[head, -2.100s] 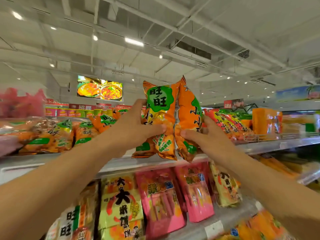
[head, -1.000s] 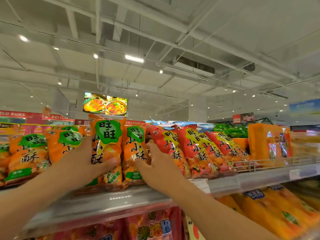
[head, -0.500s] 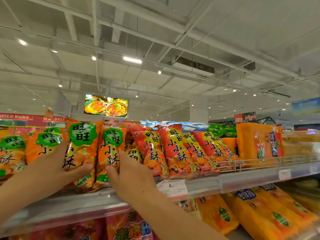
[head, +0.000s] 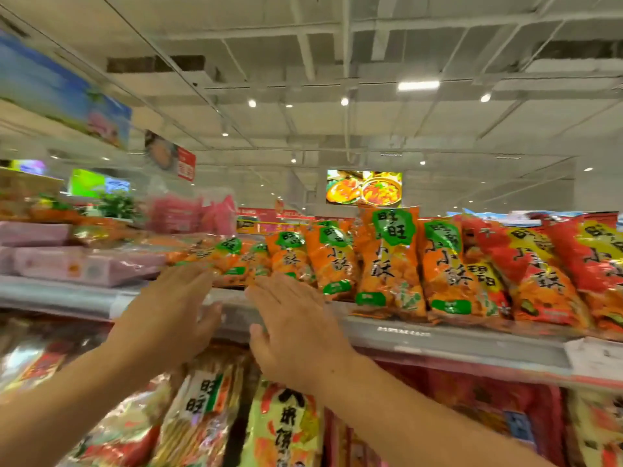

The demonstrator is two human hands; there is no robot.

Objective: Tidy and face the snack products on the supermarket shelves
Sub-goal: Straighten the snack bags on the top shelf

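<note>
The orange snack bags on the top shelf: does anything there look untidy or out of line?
Yes. The orange bags nearest the open hands, left hand and right hand, lie slumped and overlapping, while the upright orange bags further right stand facing forward. Blur hides finer detail.

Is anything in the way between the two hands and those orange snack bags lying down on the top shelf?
Nothing visible blocks them. The left hand and right hand are open with fingers reaching over the shelf edge, right in front of the slumped orange snack bags. Whether the fingertips already touch the bags is too blurred to tell.
</note>
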